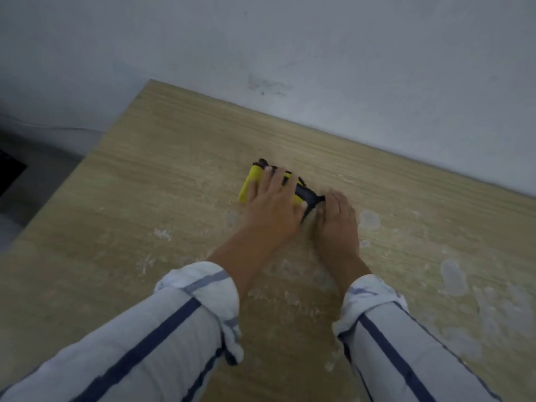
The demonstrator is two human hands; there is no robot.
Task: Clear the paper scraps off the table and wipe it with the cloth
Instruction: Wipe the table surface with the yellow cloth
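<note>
Left grip (275,198) — the person's left hand — lies flat with fingers straight and spread, pressing down on the cloth (251,184), not clasping it. The cloth is a folded yellow-and-black piece lying on the worktop (145,184), towards the far edge near the wall (319,53); the palm hides most of its middle, leaving a yellow end to the left and a dark tail to the right. Right grip (336,219) sits just beside that dark tail, touching it, fingers bent downward. Its fingertips are hidden, so it cannot be told whether it pinches the cloth or merely rests against it.

Both forearms emerge from rolled, striped sleeves: left sleeve (174,329), right sleeve (391,329), each cut off by the lower frame edge.

The wood-grain worktop bears pale smears (452,277) to the right and small whitish flecks (162,234) to the left — paper or residue, too blurred to tell. At far left a strip of floor (43,169) shows, with a dark shape (8,175) cut off by the frame.
</note>
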